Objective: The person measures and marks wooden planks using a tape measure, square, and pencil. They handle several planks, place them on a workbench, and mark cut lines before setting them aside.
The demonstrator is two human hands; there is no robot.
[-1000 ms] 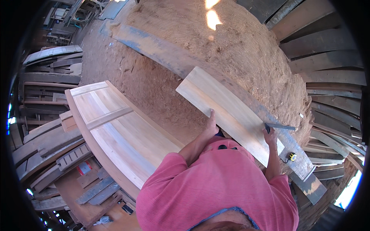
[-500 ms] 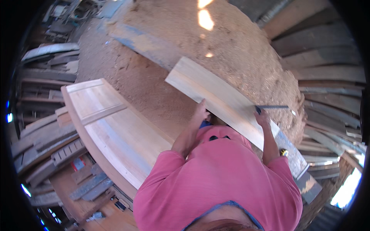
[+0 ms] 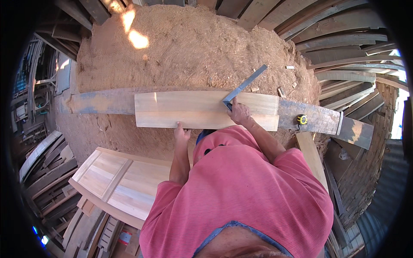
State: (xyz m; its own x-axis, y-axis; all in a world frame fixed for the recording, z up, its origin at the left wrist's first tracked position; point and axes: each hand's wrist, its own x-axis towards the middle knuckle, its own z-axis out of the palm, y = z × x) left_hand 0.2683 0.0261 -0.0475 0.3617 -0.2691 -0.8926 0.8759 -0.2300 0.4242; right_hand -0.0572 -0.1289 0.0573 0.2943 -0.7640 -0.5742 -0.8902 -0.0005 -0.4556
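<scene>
**Figure: Squaring a line across a pale board**

Nearest to me, below my arms, a framed door panel (image 3: 120, 182) of the same pale wood lies flat at my lower left, apart from the work. My left hand (image 3: 181, 131) rests on the near edge of the pale board (image 3: 189, 109), fingers curled over that edge with the thumb side on top, pressing it down. My right hand (image 3: 239, 112) sits on the board's top face, fingers closed together around the stock of a metal try square (image 3: 244, 87), whose blade slants away past the far edge; whether I also hold a pencil, I cannot tell.

The board lies lengthwise on a longer, darker plank (image 3: 318, 119) that serves as a bench, in front of my chest. I judge the board stiff, smooth-planed and moderately heavy: it should not flex, but it could slide on the plank, so it is best held by its long edges, one hand near each end. The square is light and rigid and could easily skid.

On the plank to the right stands a yellow tape measure (image 3: 302, 119), well clear of my hands. Beyond lies a mound of sawdust (image 3: 189, 47) with small offcuts (image 3: 282, 92), and stacked planks (image 3: 344, 38) ring the space. Nothing blocks the board itself.
</scene>
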